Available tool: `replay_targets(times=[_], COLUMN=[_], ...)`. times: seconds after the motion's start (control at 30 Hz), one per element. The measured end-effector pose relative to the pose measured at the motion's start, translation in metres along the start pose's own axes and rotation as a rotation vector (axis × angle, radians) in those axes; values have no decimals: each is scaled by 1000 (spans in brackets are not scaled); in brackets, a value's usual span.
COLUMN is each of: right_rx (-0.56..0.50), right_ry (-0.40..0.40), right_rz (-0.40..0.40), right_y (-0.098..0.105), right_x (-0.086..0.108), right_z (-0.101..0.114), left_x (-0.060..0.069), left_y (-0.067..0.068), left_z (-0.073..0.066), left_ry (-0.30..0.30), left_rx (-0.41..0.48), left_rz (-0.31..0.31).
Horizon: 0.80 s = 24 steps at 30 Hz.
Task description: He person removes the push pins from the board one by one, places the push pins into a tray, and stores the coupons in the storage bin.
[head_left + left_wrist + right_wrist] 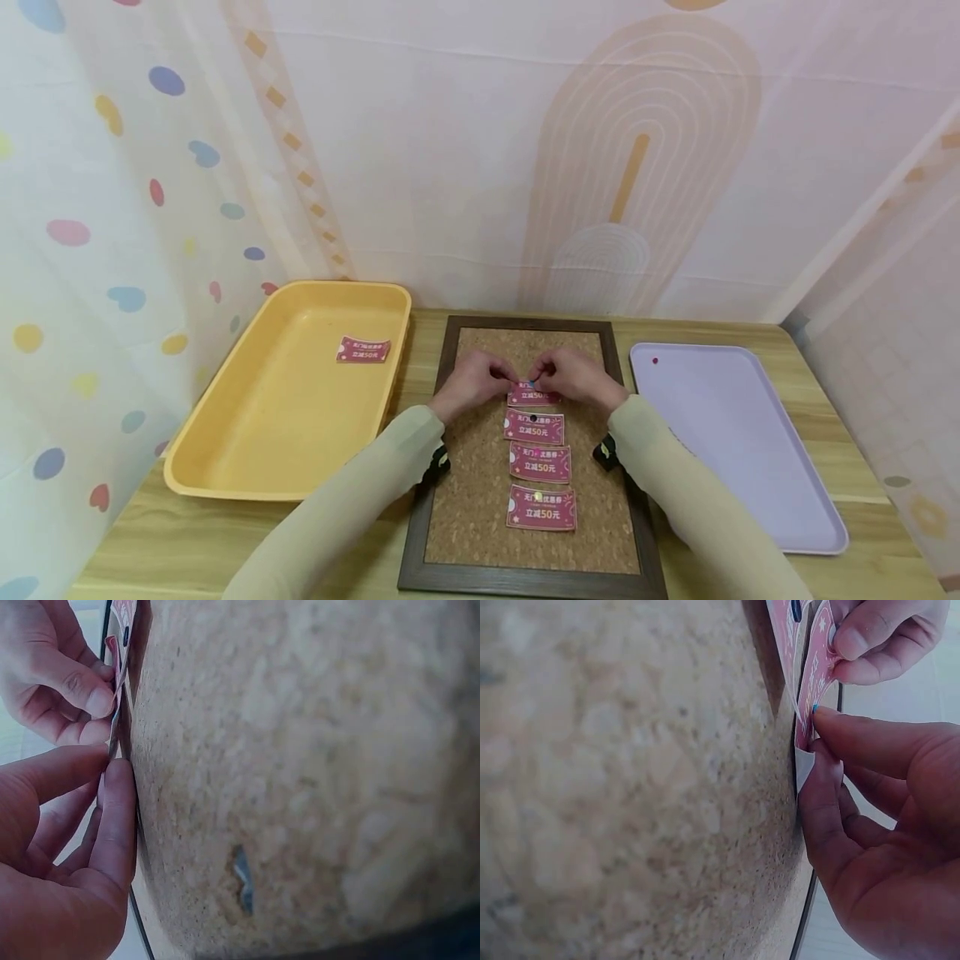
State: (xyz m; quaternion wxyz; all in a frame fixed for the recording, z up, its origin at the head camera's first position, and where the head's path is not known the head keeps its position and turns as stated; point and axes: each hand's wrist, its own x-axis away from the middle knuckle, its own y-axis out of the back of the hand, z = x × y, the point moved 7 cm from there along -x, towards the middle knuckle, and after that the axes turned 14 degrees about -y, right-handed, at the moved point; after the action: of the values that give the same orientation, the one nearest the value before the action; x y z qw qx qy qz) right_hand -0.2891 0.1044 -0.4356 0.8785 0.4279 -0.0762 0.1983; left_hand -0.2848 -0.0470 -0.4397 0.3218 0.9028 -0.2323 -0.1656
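My left hand [474,382] pinches the left side of a small pink paper coupon [534,397] near the top of a cork board [472,500]. On the coupon's other side, my right hand [576,375] has its thumb tip at a blue pushpin [815,709], pinching it, while the index finger touches the coupon's curled edge. Below lie three similar coupons in a column, each with a pin head near its top: black pin [533,418], pink pin [536,454] and yellow pin [538,496]. The pin's point is hidden.
To the left stands a yellow tray [277,400] with one pink coupon [363,350] in it. At the right lies a lilac tray [738,450] holding a small red pin [655,361]. Both sit on a wooden table [862,475], with a patterned curtain [450,167] behind.
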Motion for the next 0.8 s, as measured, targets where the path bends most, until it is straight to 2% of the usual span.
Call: replay_targets(times=[0.37,0.8], right_rx=[28,-2], right_ry=[-42,-52], right_rz=[0,17], right_y=[-1,-1], right_x=[-2,-1], right_z=[0,-3], left_x=[0,-1], left_y=[-1,-2], left_z=[-2,-2], left_ry=[13,6], left_rx=[-1,10], left_rz=[30,33])
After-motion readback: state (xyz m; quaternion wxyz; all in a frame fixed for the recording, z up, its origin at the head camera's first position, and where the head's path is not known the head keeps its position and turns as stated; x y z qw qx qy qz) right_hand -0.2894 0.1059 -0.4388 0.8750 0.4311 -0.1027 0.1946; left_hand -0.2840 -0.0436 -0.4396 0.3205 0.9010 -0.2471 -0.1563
